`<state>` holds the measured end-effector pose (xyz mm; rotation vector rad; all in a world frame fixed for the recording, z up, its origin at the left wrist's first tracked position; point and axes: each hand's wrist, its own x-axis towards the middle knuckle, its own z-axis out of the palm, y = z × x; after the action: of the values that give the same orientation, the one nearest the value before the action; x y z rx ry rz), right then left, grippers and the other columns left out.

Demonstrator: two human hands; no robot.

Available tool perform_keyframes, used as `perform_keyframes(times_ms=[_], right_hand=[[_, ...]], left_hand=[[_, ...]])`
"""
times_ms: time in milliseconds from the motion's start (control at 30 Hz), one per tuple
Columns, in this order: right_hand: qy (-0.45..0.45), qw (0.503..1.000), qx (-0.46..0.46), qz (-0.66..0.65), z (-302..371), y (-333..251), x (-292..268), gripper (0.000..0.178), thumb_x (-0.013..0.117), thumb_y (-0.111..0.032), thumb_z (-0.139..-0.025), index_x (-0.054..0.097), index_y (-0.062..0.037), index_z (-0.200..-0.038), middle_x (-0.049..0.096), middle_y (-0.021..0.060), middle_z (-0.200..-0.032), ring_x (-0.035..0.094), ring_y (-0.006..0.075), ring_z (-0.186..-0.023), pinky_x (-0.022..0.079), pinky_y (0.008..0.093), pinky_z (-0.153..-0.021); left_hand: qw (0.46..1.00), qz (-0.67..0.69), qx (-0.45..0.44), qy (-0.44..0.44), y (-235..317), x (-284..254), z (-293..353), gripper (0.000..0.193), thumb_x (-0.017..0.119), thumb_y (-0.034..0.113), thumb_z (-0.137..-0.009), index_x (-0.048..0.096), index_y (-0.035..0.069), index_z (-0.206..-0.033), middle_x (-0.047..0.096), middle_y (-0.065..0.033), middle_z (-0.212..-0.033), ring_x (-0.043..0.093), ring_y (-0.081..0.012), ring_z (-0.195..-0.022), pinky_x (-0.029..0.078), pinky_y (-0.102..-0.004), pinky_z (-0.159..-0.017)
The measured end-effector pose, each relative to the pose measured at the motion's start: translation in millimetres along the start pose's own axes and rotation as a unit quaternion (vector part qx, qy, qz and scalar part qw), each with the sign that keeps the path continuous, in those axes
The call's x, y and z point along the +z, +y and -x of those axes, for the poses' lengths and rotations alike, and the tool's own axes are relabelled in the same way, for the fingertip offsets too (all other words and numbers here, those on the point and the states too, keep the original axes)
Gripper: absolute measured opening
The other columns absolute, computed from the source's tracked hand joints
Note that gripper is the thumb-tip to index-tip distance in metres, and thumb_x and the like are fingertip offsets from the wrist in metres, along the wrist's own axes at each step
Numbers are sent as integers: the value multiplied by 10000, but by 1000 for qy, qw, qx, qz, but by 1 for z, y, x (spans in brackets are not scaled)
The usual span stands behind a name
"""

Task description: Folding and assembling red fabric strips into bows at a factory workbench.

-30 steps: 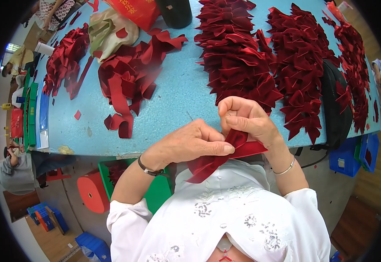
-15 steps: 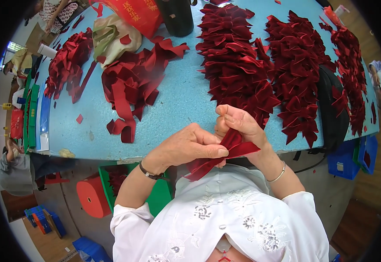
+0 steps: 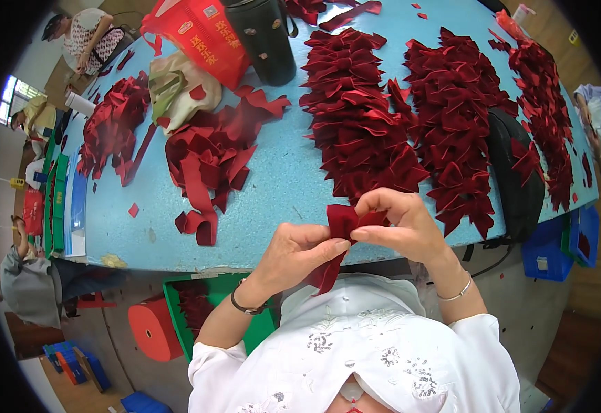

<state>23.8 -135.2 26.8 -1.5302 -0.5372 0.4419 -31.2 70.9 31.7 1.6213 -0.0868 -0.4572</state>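
Observation:
A dark red velvet ribbon (image 3: 342, 221) is folded and pinched between my two hands, just above the table's near edge. My left hand (image 3: 307, 253) grips it from the left with thumb and fingers closed, and one tail hangs down below. On the other side my right hand (image 3: 400, 224) pinches the ribbon close to the left thumb, fingers curled. Beyond my hands lies a long stack of red velvet bows (image 3: 345, 117), with a second stack of bows (image 3: 448, 117) to its right. Part of the ribbon is hidden behind the fingers.
Loose red ribbon strips (image 3: 207, 155) lie left of the bows on the blue table (image 3: 273, 179). Behind them are a cloth bundle (image 3: 183, 89), a red bag (image 3: 200, 41) and a black tumbler (image 3: 262, 48). A black bag (image 3: 517, 179) lies at right. Below sits a green crate (image 3: 266, 323).
My right hand has come down from the ribbon's upper end and now pinches beside the left thumb. The ribbon has turned more upright, and the view has shifted slightly.

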Motion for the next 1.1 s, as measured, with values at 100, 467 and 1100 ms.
perform_keyframes(times_ms=[100,467,1100], right_hand=[[-6,996,45,-72,4,3,-6,159,671,-54,-791,619,26,-918,621,52,-863,549,75,-778,438,197,-665],[20,998,60,-15,2,3,-4,124,636,-30,-784,628,23,-896,642,35,-825,587,91,-764,470,229,-672],[41,984,82,-151,1,6,-2,129,591,73,-750,617,44,-873,614,62,-891,561,98,-806,449,222,-705]], left_hand=[[998,44,8,50,2,3,1,182,641,141,-851,679,-35,-875,616,-3,-696,496,-44,-644,408,-202,-570],[1000,0,19,16,1,8,-2,177,638,102,-854,680,-25,-970,673,-54,-810,577,-72,-693,468,-207,-606],[998,33,47,7,-7,6,-5,214,626,81,-857,655,-26,-1040,677,-79,-863,601,-97,-740,493,-226,-656]])
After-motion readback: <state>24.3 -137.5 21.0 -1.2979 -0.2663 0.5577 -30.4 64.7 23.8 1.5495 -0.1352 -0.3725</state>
